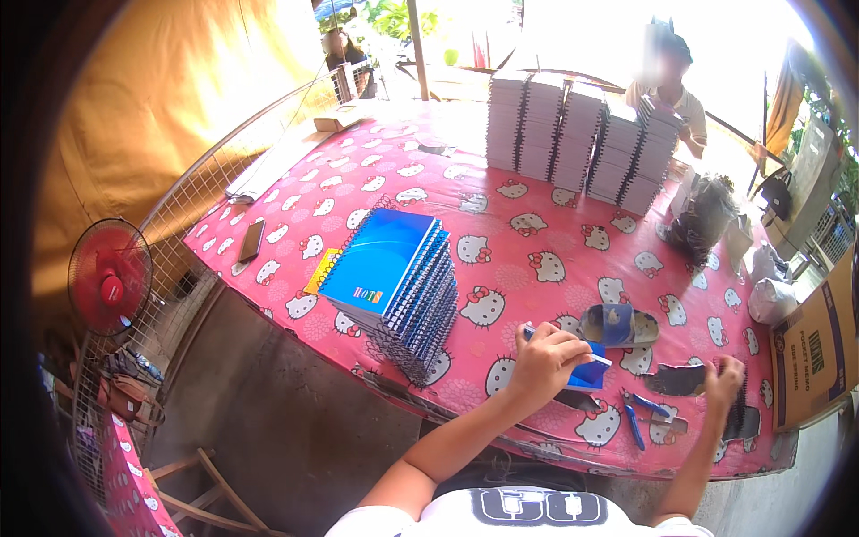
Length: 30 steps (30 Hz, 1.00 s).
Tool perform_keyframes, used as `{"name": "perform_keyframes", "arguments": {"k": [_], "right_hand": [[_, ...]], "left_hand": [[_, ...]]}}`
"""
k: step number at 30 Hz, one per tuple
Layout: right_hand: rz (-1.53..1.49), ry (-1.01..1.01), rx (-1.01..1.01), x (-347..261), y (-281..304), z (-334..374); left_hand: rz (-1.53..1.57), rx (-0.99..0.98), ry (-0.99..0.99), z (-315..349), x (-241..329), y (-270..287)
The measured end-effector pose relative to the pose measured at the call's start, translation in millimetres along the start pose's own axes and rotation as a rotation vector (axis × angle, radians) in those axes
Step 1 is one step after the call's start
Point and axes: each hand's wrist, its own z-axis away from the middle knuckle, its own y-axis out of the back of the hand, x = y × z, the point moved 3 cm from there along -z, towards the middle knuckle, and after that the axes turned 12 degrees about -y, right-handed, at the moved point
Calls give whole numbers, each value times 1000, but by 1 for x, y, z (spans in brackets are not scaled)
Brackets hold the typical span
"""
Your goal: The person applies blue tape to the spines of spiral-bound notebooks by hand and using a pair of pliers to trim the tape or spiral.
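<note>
My left hand (548, 362) is closed on a small blue notebook (586, 376) near the table's front edge; its fingers cover much of it, and a white page edge shows beside them. Further right, my right hand (723, 380) has its fingertips pinched together just above some black spiral binding coils (737, 413). Whether a coil is between those fingers cannot be made out. Blue-handled pliers (633, 421) lie between the hands. A dark, torn-looking patch (677, 380) is beside my right hand. Beyond my left hand rests a blue and grey rounded object (617, 325).
A tall stack of blue spiral notebooks (380, 259) stands left on the pink printed tablecloth (483, 306). Several stacks of bound pages (546, 125) are at the back, near another person (667, 85). A cardboard box (814, 345) is right; a phone (251, 242) and red fan (111, 286) are left.
</note>
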Motion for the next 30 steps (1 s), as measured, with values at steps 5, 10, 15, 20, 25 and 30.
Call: {"name": "perform_keyframes", "arguments": {"k": [5, 10, 15, 20, 25, 30], "right_hand": [[289, -149, -148, 97, -11, -3], [315, -38, -183, 112, -8, -23], [137, 128, -99, 74, 9, -31], [-247, 42, -519, -58, 24, 4], [-869, 197, -661, -173, 11, 69], [-727, 339, -850, -192, -2, 82]], "left_hand": [[-83, 4, -20, 3, -3, -13], [-129, 30, 18, 0, -4, -12], [-118, -8, 33, -2, -8, -8], [-148, 18, 46, -2, -4, -6], [-121, -4, 55, -5, -6, -13], [-102, 10, 44, -3, -5, -13]]}}
